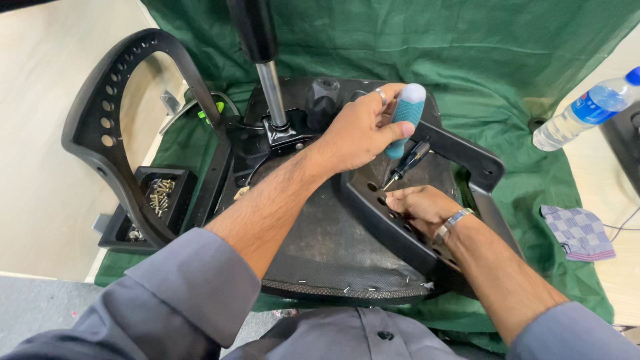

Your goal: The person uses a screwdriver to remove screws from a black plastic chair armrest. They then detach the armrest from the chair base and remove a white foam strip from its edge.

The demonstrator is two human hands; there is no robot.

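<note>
At the far left we see one black armrest [110, 107] standing up against the side of the upturned chair seat [320, 227], and beside its foot a small black tray [143, 207] with loose screws [160, 195] in it — so, as we judge it, fasteners are still waiting to go in. The seat lies underside up on the green cloth [507, 73] over the worktop, its metal post [271, 83] rising at the middle. Our left hand [360, 130] reaches across, its fingers wrapped around the teal handle of the screwdriver [403, 130], whose dark shaft slants down to a hole in the second armrest [427, 200]. Our right hand [420, 210] rests on that armrest's bracket, fingers curled in around the screwdriver's tip; whether they pinch a screw there we cannot tell. We would say this side is only partly fixed — several holes along the bracket look empty. Farther right lie a plastic bottle [587, 110] and a checked rag [579, 232].
</note>
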